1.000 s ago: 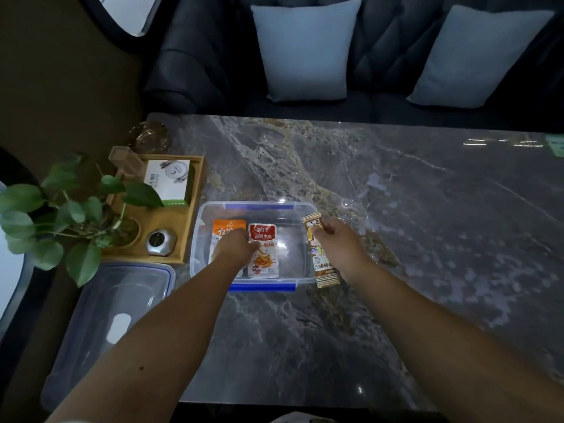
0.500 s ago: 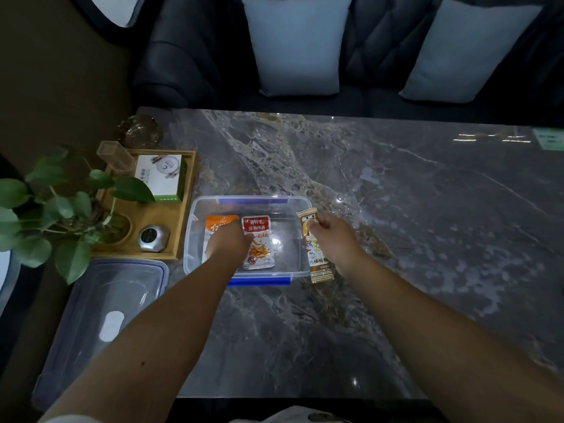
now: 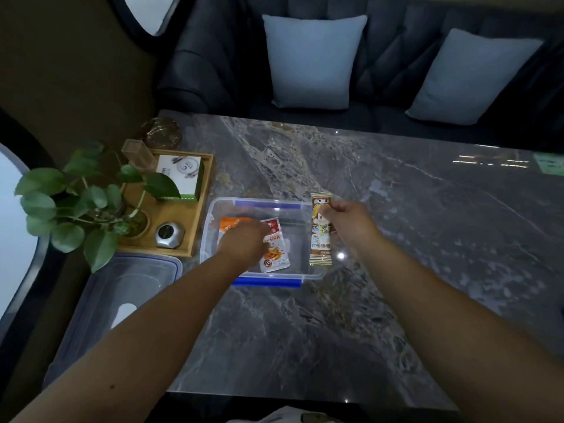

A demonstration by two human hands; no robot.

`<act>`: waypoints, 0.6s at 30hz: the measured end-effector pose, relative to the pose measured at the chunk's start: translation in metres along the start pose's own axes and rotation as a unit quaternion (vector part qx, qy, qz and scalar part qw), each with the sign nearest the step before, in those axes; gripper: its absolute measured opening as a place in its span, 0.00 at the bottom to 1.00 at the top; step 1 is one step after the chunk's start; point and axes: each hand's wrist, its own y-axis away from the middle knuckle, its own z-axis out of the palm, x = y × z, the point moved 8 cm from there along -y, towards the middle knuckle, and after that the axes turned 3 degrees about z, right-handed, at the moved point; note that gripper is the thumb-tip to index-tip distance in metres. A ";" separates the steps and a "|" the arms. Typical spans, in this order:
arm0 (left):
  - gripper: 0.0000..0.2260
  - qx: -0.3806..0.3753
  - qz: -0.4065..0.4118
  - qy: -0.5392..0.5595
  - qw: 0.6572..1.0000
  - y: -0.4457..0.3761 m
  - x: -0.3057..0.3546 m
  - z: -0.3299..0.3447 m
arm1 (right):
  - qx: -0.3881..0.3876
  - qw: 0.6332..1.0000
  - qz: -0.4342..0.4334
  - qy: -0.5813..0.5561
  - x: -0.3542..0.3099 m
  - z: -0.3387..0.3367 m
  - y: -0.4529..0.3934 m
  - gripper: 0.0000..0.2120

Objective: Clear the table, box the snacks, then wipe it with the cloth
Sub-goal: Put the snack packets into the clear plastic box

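Snack bar (labelled 大橘糖) in right hand

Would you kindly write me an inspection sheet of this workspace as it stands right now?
Surface: marble table, no loose snacks seen on it.
Job's things: clear box holds orange packet and red packet; lid lies left; no cloth seen.
Clutter: wooden tray with plant.
Hands: left hand in the box; right hand pinches a brown snack bar.
Cables: nothing seen.
Surroundings: sofa, two cushions.
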 end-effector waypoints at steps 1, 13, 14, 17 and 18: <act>0.18 -0.025 0.041 -0.036 0.998 -0.003 0.010 0.007 | -0.004 1.000 0.001 0.011 -0.003 0.004 -0.002 0.07; 0.27 -0.132 0.178 -0.180 0.958 -0.013 0.006 0.047 | -0.036 0.981 0.022 0.191 -0.002 0.041 -0.022 0.08; 0.27 -0.129 0.177 -0.178 0.959 -0.013 0.005 0.046 | -0.039 0.978 0.025 0.203 -0.001 0.044 -0.023 0.07; 0.30 -0.119 0.170 -0.153 0.966 -0.009 0.004 0.037 | -0.029 0.968 0.013 0.249 0.003 0.057 -0.030 0.07; 0.30 -0.103 0.168 -0.138 0.971 -0.007 0.003 0.029 | -0.022 0.962 0.002 0.272 0.004 0.062 -0.032 0.08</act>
